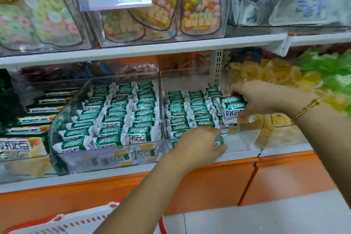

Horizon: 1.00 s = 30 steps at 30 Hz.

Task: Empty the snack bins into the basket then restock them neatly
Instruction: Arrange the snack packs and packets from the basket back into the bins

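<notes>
Two clear plastic snack bins stand side by side on the lower shelf. The left bin (62, 119) is packed with neat rows of green-and-white snack packets (117, 119). The right bin (245, 138) holds rows of the same packets (190, 112) at its back and left, with bare floor at its front right. My right hand (266, 99) is inside the right bin, fingers closed on a small stack of packets (232, 108). My left hand (199, 144) rests over the front rim of that bin, fingers on a packet (218, 141). A red-and-white basket (62, 224) sits at the bottom left.
Further bins of orange-labelled packets (24, 144) lie to the left, and yellow (266, 74) and green (326, 68) wrapped sweets to the right. An upper shelf (144, 48) carries clear tubs of bagged candy. Orange cabinet fronts (218, 182) run below, above a pale floor.
</notes>
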### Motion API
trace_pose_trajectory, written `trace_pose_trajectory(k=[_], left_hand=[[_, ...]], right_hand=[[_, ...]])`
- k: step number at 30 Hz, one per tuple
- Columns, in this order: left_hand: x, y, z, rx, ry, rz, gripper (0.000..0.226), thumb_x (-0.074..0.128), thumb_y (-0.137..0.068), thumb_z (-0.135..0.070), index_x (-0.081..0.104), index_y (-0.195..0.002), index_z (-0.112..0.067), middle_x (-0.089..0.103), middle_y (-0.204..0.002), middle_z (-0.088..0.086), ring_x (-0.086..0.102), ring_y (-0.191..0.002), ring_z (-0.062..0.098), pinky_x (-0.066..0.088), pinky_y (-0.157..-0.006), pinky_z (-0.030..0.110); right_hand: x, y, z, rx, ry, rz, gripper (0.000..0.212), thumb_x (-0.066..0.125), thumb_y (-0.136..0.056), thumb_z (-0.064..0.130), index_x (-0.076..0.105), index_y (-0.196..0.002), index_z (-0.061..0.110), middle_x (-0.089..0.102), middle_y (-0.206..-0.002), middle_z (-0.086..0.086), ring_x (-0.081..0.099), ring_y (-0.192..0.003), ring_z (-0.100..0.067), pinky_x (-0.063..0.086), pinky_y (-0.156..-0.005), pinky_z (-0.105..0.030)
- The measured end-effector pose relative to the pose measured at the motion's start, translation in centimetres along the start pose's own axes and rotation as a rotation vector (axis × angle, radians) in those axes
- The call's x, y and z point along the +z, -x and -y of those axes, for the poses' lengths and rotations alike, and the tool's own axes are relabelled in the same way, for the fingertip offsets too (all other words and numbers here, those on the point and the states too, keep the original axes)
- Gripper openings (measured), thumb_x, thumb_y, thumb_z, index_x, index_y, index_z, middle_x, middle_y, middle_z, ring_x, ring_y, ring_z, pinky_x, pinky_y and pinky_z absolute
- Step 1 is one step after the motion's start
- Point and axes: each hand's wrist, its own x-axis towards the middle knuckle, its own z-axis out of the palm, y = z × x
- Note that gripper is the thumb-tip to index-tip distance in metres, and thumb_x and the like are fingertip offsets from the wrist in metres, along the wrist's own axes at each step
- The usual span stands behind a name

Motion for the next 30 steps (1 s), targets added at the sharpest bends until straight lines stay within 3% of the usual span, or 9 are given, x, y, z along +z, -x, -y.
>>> trace_pose_trajectory(k=[5,11,14,17,20,23,26,28,30], left_hand=[[0.7,-0.2,1.2,-0.012,-0.038,-0.019,0.051,0.044,-0.092,-0.057,0.058,-0.117,-0.015,0.064,-0.112,0.005,0.060,-0.099,0.023,0.052,-0.080,0.039],[0.6,0.0,1.3,0.003,-0.064,-0.042,0.050,0.045,-0.093,-0.054,0.056,-0.122,-0.015,0.065,-0.112,0.005,0.060,-0.097,0.023,0.051,-0.079,0.037],[0.8,-0.2,1.4,-0.009,-0.062,-0.038,0.050,0.045,-0.092,-0.055,0.056,-0.120,-0.015,0.065,-0.113,0.004,0.061,-0.097,0.023,0.052,-0.080,0.038],[1.0,-0.2,1.4,-0.009,-0.036,-0.036,0.048,0.047,-0.092,-0.053,0.057,-0.119,-0.015,0.064,-0.117,0.002,0.060,-0.101,0.022,0.052,-0.082,0.039],[1.2,-0.5,1.5,-0.023,-0.037,-0.045,0.047,0.049,-0.091,-0.053,0.057,-0.117,-0.014,0.064,-0.117,0.002,0.060,-0.101,0.022,0.052,-0.082,0.039],[0.9,-0.1,1.3,-0.018,0.002,-0.039,0.047,0.050,-0.091,-0.052,0.058,-0.118,-0.015,0.064,-0.119,0.000,0.060,-0.099,0.020,0.052,-0.082,0.037],[-0.6,2.2,1.0,-0.007,0.326,-0.175,0.033,0.053,-0.094,-0.040,0.063,-0.117,-0.019,0.065,-0.116,-0.006,0.058,-0.100,0.007,0.047,-0.084,0.020],[-1.7,5.2,1.2,-0.026,0.524,-0.389,0.019,0.056,-0.094,-0.031,0.069,-0.094,-0.016,0.069,-0.091,-0.006,0.059,-0.081,0.002,0.047,-0.072,0.017],[-1.6,9.0,2.3,-0.061,0.608,-0.562,0.034,0.055,-0.093,-0.030,0.060,-0.067,-0.008,0.058,-0.060,0.003,0.053,-0.058,0.013,0.043,-0.057,0.030]], right_hand=[[2.4,-2.0,0.9,-0.017,0.177,0.141,0.063,0.079,-0.073,0.020,0.050,-0.128,0.019,0.057,-0.121,-0.003,0.053,-0.109,-0.022,0.043,-0.080,-0.026],[4.4,-2.5,1.1,-0.012,0.285,0.219,0.053,0.054,-0.088,0.001,0.046,-0.136,0.021,0.051,-0.134,-0.004,0.046,-0.121,-0.024,0.040,-0.081,-0.028],[4.8,-2.6,1.2,-0.012,0.282,0.228,0.052,0.053,-0.091,0.003,0.045,-0.138,0.023,0.045,-0.141,-0.003,0.043,-0.128,-0.023,0.042,-0.092,-0.029],[4.3,-2.9,0.6,-0.003,0.110,0.291,0.048,0.071,-0.083,0.021,0.052,-0.127,0.029,0.051,-0.124,0.004,0.052,-0.112,-0.019,0.043,-0.084,-0.026],[3.7,-2.6,-0.2,0.022,-0.183,0.348,0.034,0.068,-0.083,0.014,0.059,-0.110,0.033,0.061,-0.108,0.004,0.062,-0.079,-0.011,0.047,-0.066,-0.020],[4.3,-2.4,-0.3,0.029,-0.149,0.267,0.027,0.059,-0.084,0.009,0.065,-0.099,0.031,0.064,-0.105,0.003,0.062,-0.083,-0.012,0.048,-0.066,-0.022],[4.9,-1.5,0.3,0.041,-0.155,0.121,0.013,0.058,-0.087,0.014,0.069,-0.093,0.019,0.068,-0.098,-0.001,0.059,-0.082,-0.013,0.051,-0.071,-0.027],[4.6,0.1,1.3,0.020,-0.144,-0.032,0.012,0.062,-0.088,0.021,0.067,-0.084,0.011,0.068,-0.086,-0.004,0.054,-0.069,-0.011,0.045,-0.059,-0.024],[4.3,2.3,3.2,-0.039,-0.168,-0.188,0.022,0.065,-0.087,0.029,0.062,-0.076,0.011,0.062,-0.070,-0.001,0.047,-0.059,-0.008,0.035,-0.049,-0.016]])
